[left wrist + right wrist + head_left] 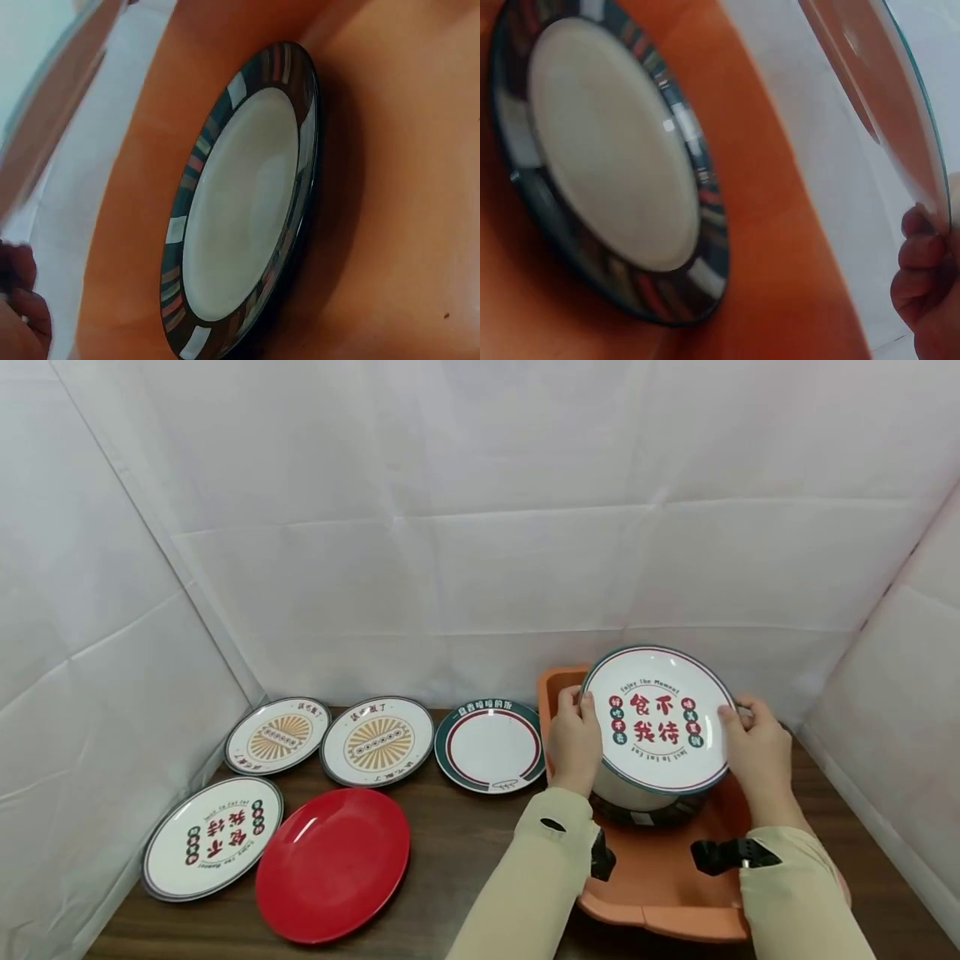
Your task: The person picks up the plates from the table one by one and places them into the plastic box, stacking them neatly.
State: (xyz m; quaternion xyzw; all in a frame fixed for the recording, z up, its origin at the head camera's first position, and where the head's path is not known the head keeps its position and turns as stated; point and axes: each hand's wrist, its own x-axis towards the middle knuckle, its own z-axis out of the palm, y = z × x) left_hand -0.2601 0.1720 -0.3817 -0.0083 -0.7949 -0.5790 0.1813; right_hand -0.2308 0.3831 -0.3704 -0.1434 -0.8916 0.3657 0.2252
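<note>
Both hands hold a white plate (660, 718) with a green rim and red lettering above the orange basin (645, 868). My left hand (574, 743) grips its left edge, thumb on the upper face; my right hand (761, 760) grips the right edge the same way. Beneath it in the basin lies another plate (240, 202), cream in the middle with a dark patterned rim, mostly covered in the head view. In the right wrist view, curled fingers (919, 255) support the held plate from below.
Left of the basin, on the brown wooden table (457, 860), lie a green-rimmed plate (495, 747), two sunburst plates (378, 743), a red plate (333, 864) and a lettered white plate (213, 839). White cloth walls (450, 568) enclose the table at the back and sides.
</note>
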